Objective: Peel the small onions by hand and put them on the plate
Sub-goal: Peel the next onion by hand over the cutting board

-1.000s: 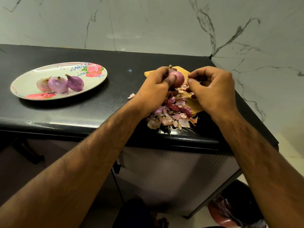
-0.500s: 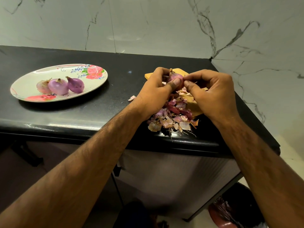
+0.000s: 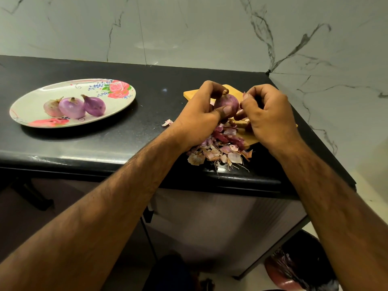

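Left hand (image 3: 197, 116): grip clamped on the half-peeled onion (image 3: 226, 103), held over the cutting board (image 3: 190, 94) so skins drop onto the peel pile (image 3: 220, 150). Right hand (image 3: 266, 116) just beside it, fingertips together, apparently pinching a skin scrap (image 3: 244, 94). Three peeled onions (image 3: 73, 107) lie on the plate (image 3: 31, 108), well apart to the left.

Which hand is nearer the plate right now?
Left. The left hand, holding an onion, is right of the plate; the right hand, pinching peel, is farther right.

My one head-worn wide-angle camera looks forward and down from close over the near edge of the black bench (image 3: 147, 127), facing the marble wall (image 3: 189, 28); the floor (image 3: 373, 185) shows past the right edge.
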